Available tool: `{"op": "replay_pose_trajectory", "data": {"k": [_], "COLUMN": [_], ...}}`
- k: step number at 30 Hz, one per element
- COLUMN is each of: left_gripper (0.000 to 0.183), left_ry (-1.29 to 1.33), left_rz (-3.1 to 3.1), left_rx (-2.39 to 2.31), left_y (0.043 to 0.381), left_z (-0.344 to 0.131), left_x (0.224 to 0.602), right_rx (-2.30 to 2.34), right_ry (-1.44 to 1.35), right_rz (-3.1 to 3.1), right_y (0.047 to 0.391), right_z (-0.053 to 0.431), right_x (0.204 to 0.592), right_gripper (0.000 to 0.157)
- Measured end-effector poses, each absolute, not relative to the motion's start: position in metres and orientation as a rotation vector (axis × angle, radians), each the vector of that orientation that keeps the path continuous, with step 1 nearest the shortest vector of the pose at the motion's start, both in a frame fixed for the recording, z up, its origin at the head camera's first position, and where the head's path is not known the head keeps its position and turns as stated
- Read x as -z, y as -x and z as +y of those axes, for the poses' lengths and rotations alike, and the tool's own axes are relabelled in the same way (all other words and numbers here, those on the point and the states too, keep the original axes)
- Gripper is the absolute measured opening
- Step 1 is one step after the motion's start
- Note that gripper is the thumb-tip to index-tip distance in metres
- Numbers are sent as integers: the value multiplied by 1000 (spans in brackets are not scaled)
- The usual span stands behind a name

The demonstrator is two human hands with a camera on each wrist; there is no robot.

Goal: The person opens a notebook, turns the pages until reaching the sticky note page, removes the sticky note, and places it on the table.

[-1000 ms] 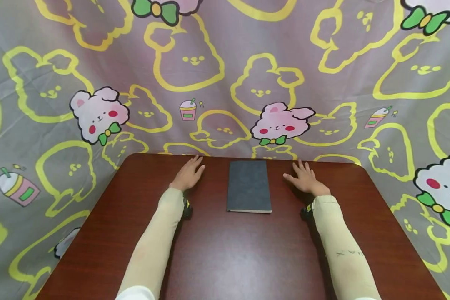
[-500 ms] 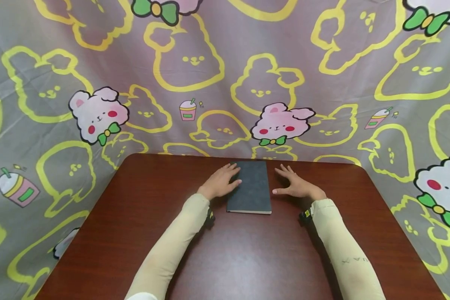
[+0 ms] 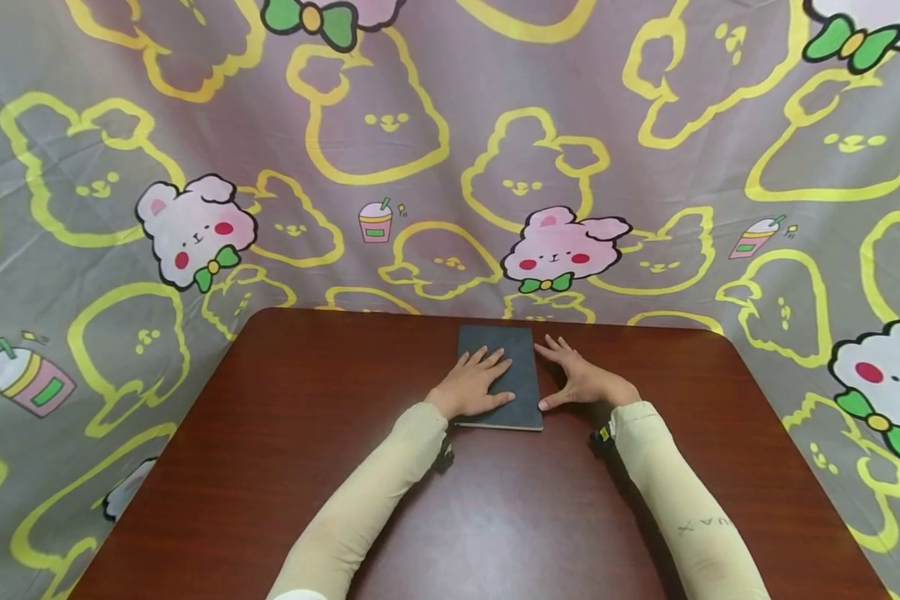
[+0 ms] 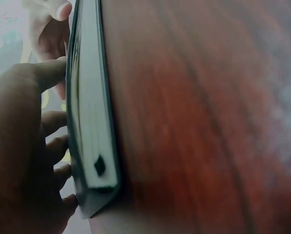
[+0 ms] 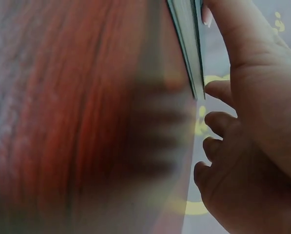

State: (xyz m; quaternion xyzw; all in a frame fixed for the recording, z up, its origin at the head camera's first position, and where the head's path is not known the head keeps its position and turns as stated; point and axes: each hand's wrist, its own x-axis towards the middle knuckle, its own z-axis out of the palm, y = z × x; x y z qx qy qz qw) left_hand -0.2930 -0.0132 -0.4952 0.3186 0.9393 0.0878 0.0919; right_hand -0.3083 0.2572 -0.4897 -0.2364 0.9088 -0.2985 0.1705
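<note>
A dark grey-blue notebook (image 3: 527, 367) lies closed on the brown wooden table, its pale page edges (image 4: 92, 97) facing the left wrist camera. My left hand (image 3: 474, 385) rests on its cover with fingers spread, reaching in from the left side. The left fingertips touch the cover in the left wrist view. Beside the notebook's right edge is my right hand (image 3: 587, 379), its thumb and fingers spread apart, with the tips right at that edge. In the right wrist view the right hand (image 5: 252, 122) has loosely bent fingers near the notebook's corner and holds nothing.
The brown table (image 3: 307, 400) has rounded far corners. A grey curtain (image 3: 450, 100) printed with yellow outlines and pink rabbits hangs behind it and along both sides. Dark wrist cameras (image 3: 602, 437) sit under the sleeves.
My left hand has moved right from the table onto the notebook, then slightly toward me. My right hand has moved left up to the notebook's right edge. The notebook stays in place.
</note>
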Motion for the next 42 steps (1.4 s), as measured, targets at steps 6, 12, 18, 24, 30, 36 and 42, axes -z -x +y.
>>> {"op": "replay_pose_trajectory", "data": {"k": [6, 12, 18, 24, 30, 36, 42], "left_gripper": [72, 72, 72, 71, 72, 70, 67], "left_ry": [-937, -927, -925, -896, -850, -833, -893], "left_rz": [2793, 2790, 2799, 2801, 2791, 2797, 2808], "left_rx": [-247, -262, -277, -287, -322, -391, -402], "left_y": [292, 291, 290, 290, 290, 289, 289], "left_z": [-11, -12, -10, -8, -5, -1, 0], "left_x": [496, 496, 499, 497, 492, 485, 478], "right_rx": [827, 814, 834, 867, 902, 944, 977], "right_ry": [667, 695, 697, 704, 745, 762, 764], "right_rz": [2589, 2588, 2574, 2578, 2591, 2590, 2580], "right_y": [307, 309, 307, 308, 308, 308, 307], "right_z": [255, 253, 253, 253, 253, 254, 255], "right_x": [491, 494, 495, 497, 497, 489, 481], "right_gripper": [122, 126, 126, 125, 125, 126, 124]}}
